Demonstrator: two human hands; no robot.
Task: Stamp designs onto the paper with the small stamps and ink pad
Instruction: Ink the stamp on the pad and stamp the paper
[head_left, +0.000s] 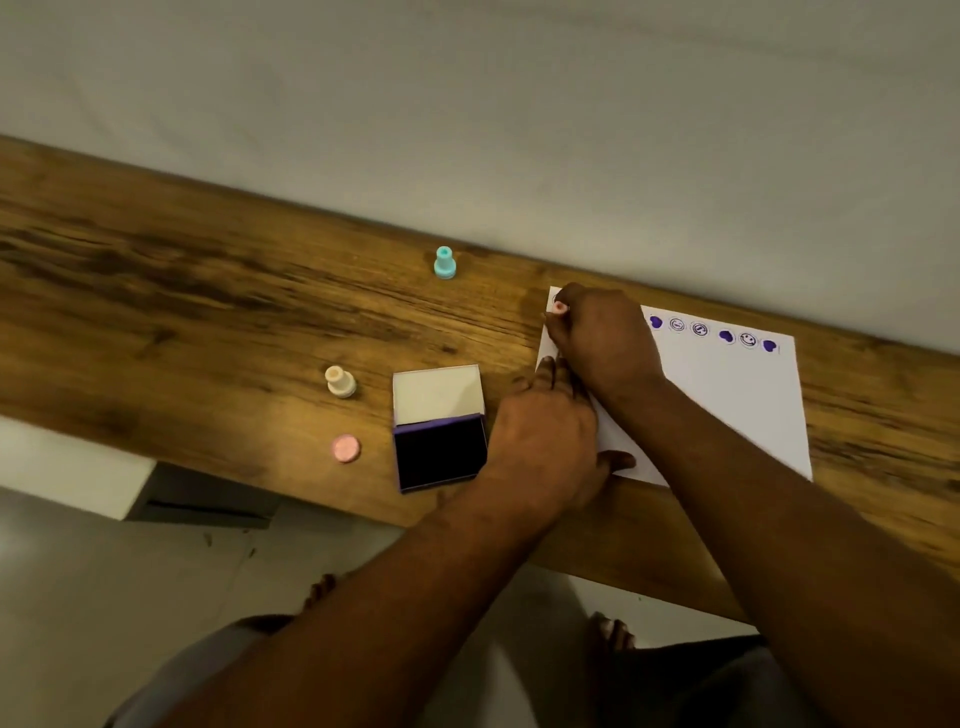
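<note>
Covering paper (727, 395): R hand (602, 332) w/ stamp (559, 308)

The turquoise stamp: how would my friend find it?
Find the long wooden table. By its far edge stands the small turquoise plastic stamp, alone. The cream stamp and pink round disc sit nearer, beside the open purple ink pad.

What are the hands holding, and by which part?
The right hand pinches a pink stamp by its handle; the left hand holds nothing, resting flat on the paper.
</note>
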